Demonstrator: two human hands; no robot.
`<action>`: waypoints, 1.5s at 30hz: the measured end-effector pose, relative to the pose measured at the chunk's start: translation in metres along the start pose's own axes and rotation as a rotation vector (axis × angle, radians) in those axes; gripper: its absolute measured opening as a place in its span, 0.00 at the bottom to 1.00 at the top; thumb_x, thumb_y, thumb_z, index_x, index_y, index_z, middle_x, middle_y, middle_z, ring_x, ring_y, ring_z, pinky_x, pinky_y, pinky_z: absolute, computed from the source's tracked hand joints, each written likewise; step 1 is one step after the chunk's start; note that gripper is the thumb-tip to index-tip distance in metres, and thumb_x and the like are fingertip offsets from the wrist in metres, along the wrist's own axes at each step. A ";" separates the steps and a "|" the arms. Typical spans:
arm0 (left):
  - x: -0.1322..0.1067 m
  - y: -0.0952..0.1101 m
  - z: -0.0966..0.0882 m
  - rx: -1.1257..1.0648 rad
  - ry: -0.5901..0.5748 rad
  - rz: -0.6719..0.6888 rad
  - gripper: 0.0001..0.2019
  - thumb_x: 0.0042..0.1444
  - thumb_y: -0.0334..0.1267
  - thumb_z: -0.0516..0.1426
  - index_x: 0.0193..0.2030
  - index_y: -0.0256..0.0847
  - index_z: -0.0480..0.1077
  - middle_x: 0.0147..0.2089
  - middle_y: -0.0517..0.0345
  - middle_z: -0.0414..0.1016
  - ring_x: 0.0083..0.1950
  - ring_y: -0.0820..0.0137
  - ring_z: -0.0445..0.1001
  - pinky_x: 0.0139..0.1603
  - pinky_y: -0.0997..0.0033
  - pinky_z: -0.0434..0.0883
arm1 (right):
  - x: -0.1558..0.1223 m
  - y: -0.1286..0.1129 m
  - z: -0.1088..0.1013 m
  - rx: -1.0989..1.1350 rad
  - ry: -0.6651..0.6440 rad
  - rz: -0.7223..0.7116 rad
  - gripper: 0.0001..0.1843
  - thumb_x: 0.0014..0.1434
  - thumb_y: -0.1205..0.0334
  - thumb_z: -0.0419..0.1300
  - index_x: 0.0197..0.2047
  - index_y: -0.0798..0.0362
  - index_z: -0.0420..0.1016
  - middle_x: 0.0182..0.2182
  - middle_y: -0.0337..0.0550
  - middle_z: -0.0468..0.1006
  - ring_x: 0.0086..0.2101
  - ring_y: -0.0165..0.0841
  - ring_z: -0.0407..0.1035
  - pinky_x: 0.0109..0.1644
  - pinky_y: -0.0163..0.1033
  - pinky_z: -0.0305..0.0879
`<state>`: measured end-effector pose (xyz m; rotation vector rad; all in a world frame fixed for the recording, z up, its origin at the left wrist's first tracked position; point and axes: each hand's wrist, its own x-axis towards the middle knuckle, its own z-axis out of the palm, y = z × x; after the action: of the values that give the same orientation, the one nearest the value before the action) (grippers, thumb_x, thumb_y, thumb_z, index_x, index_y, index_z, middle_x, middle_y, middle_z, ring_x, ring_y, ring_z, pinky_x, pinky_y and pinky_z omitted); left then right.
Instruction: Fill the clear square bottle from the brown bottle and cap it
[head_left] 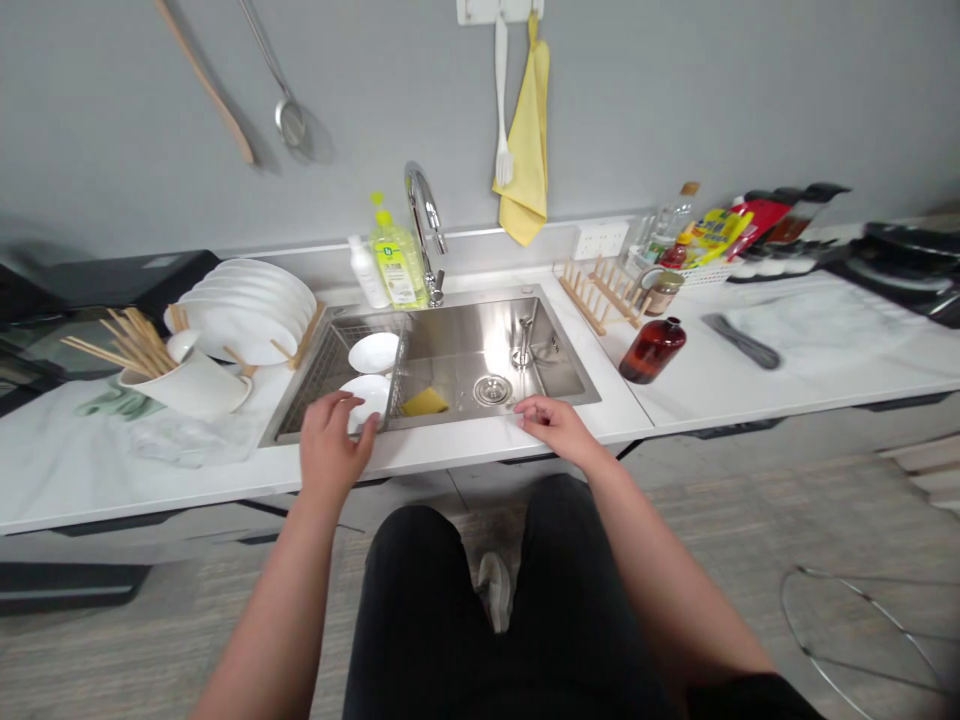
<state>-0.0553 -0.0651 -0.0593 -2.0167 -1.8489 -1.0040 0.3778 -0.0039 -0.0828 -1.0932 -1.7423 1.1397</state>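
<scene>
My left hand reaches over the front edge of the steel sink, its fingers curled round the near rim of a white bowl in the wire basket. A second white bowl sits just behind it. My right hand rests palm down on the counter's front edge by the sink, fingers loosely spread, holding nothing. A yellow sponge lies in the basin next to the drain.
A rack of white plates and a white holder of chopsticks stand on the left. A faucet and yellow soap bottle are behind the sink. On the right are a wooden rack, a brown bottle and condiments.
</scene>
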 end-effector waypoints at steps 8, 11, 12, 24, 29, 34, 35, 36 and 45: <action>0.011 0.004 0.055 0.024 -0.227 0.077 0.29 0.78 0.57 0.53 0.72 0.39 0.73 0.77 0.30 0.73 0.80 0.39 0.67 0.82 0.35 0.64 | -0.003 -0.002 0.001 0.016 -0.010 -0.007 0.23 0.62 0.39 0.74 0.49 0.50 0.87 0.29 0.33 0.72 0.28 0.32 0.62 0.36 0.39 0.55; 0.009 -0.001 0.057 0.010 -0.245 0.088 0.29 0.78 0.57 0.52 0.72 0.39 0.74 0.74 0.31 0.76 0.79 0.40 0.69 0.82 0.37 0.64 | -0.002 -0.002 0.001 0.010 -0.002 -0.008 0.25 0.62 0.37 0.74 0.48 0.50 0.87 0.27 0.32 0.69 0.28 0.32 0.59 0.35 0.39 0.53; 0.010 -0.002 0.057 0.001 -0.251 0.088 0.29 0.78 0.57 0.52 0.72 0.39 0.74 0.74 0.31 0.77 0.78 0.41 0.69 0.82 0.37 0.64 | -0.001 -0.002 0.001 0.007 0.001 -0.008 0.26 0.61 0.36 0.74 0.48 0.50 0.87 0.26 0.31 0.67 0.27 0.32 0.57 0.35 0.40 0.51; 0.010 -0.006 0.059 -0.017 -0.214 0.010 0.27 0.80 0.55 0.50 0.67 0.37 0.77 0.69 0.32 0.81 0.74 0.42 0.73 0.80 0.40 0.65 | -0.001 0.008 -0.002 0.050 0.065 0.005 0.28 0.61 0.33 0.75 0.49 0.48 0.86 0.26 0.31 0.62 0.28 0.33 0.52 0.36 0.41 0.46; 0.011 -0.007 0.059 -0.013 -0.207 0.009 0.29 0.80 0.57 0.49 0.66 0.34 0.78 0.68 0.29 0.82 0.73 0.41 0.74 0.79 0.41 0.67 | 0.000 0.008 0.000 0.073 0.074 0.005 0.27 0.61 0.35 0.75 0.49 0.48 0.86 0.25 0.30 0.63 0.28 0.32 0.53 0.36 0.40 0.47; 0.010 -0.009 0.060 -0.013 -0.195 -0.007 0.31 0.80 0.57 0.50 0.66 0.32 0.79 0.68 0.29 0.82 0.72 0.40 0.74 0.79 0.42 0.67 | -0.001 0.008 0.001 0.079 0.082 0.006 0.28 0.59 0.32 0.76 0.46 0.48 0.85 0.23 0.29 0.58 0.26 0.31 0.50 0.35 0.40 0.44; 0.009 -0.009 0.060 -0.012 -0.192 -0.009 0.31 0.80 0.57 0.50 0.66 0.33 0.79 0.68 0.29 0.82 0.72 0.40 0.74 0.79 0.42 0.67 | -0.001 0.007 0.002 0.074 0.088 0.004 0.28 0.59 0.32 0.76 0.46 0.48 0.85 0.23 0.28 0.58 0.26 0.31 0.50 0.35 0.40 0.44; 0.009 -0.009 0.060 -0.011 -0.189 -0.011 0.30 0.80 0.58 0.50 0.65 0.33 0.80 0.67 0.30 0.83 0.72 0.40 0.74 0.78 0.42 0.67 | -0.001 0.007 0.002 0.067 0.096 0.000 0.28 0.59 0.32 0.77 0.45 0.48 0.85 0.23 0.29 0.58 0.26 0.31 0.51 0.34 0.40 0.45; 0.010 -0.008 0.060 -0.008 -0.171 -0.015 0.28 0.80 0.57 0.50 0.62 0.36 0.82 0.64 0.31 0.84 0.70 0.40 0.76 0.76 0.41 0.70 | 0.000 0.006 0.003 0.064 0.127 -0.040 0.26 0.58 0.31 0.77 0.40 0.46 0.85 0.25 0.36 0.72 0.31 0.39 0.65 0.37 0.41 0.58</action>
<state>-0.0437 -0.0208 -0.1001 -2.1569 -1.9494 -0.8680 0.3766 -0.0034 -0.0896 -1.0639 -1.6124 1.0710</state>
